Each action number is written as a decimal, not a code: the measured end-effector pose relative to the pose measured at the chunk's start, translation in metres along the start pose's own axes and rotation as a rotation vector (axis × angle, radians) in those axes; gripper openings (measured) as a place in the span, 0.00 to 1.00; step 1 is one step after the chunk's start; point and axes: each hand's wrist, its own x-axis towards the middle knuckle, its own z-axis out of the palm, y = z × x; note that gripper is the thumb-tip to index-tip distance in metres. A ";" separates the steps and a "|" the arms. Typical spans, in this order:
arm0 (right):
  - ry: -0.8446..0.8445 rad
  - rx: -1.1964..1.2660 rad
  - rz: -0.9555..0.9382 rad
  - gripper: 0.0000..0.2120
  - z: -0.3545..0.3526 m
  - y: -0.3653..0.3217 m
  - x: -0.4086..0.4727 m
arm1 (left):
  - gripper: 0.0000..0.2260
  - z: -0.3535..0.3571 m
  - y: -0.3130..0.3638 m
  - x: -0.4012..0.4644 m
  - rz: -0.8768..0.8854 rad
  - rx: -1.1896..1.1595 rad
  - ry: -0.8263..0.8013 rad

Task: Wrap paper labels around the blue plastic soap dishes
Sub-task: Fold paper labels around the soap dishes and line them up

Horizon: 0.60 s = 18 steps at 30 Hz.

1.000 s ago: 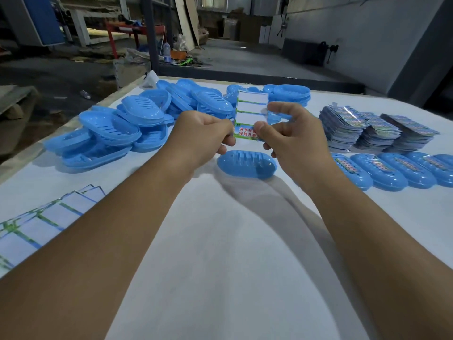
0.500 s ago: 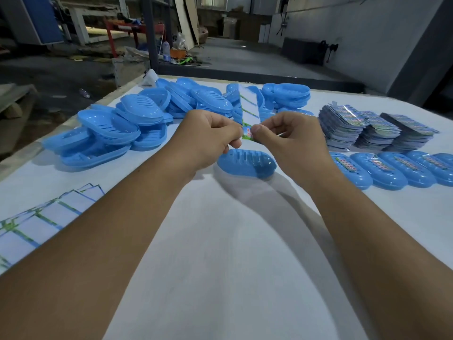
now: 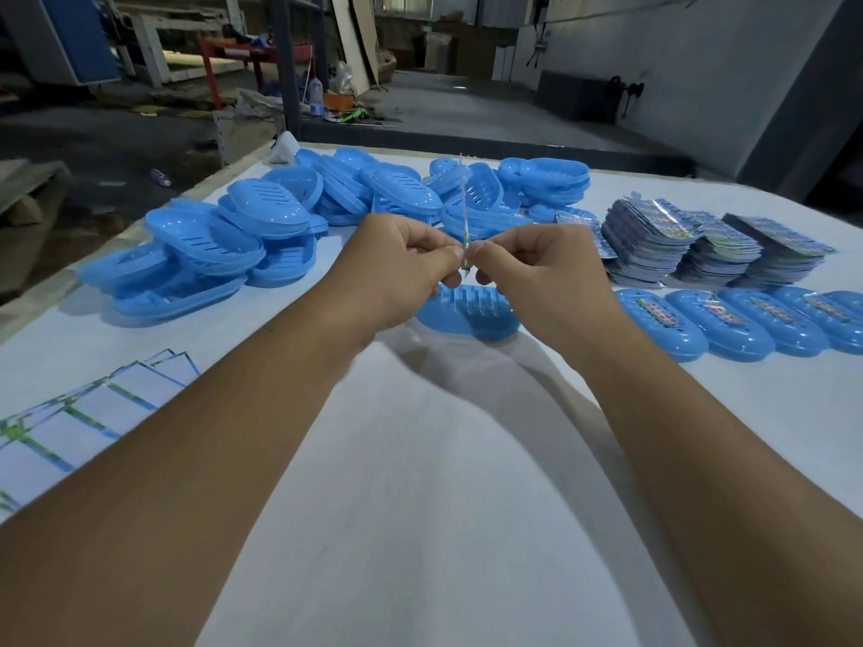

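Soap dish (image 3: pixel 468 315) lies on the table (image 3: pixel 420 483) just under our left hand (image 3: pixel 397 268) and right hand (image 3: pixel 537 273), which both pinch one thin paper label (image 3: pixel 463 212) edge-on, so we should hold it straight before wrapping.

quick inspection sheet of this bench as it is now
surface: white table, lit from above.
job's things: lone dish under the hands; unlabelled pile far left; labelled row right; label stacks behind the row; blank sheets near left.
clutter: nothing seen on the table.
hands: left hand and right hand both pinch one label, held edge-on and upright.
cables: nothing seen.
surroundings: workshop floor, red frame, bottle.
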 end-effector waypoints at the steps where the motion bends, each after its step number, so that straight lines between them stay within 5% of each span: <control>1: 0.004 -0.005 0.007 0.10 0.000 0.000 0.000 | 0.07 0.000 0.000 0.000 -0.004 -0.002 0.002; 10: 0.015 0.027 0.072 0.11 0.001 -0.001 0.001 | 0.12 -0.005 0.001 0.001 -0.099 0.228 0.184; 18: 0.046 0.082 0.192 0.11 -0.004 -0.003 0.002 | 0.11 -0.012 -0.001 0.005 -0.184 0.494 0.180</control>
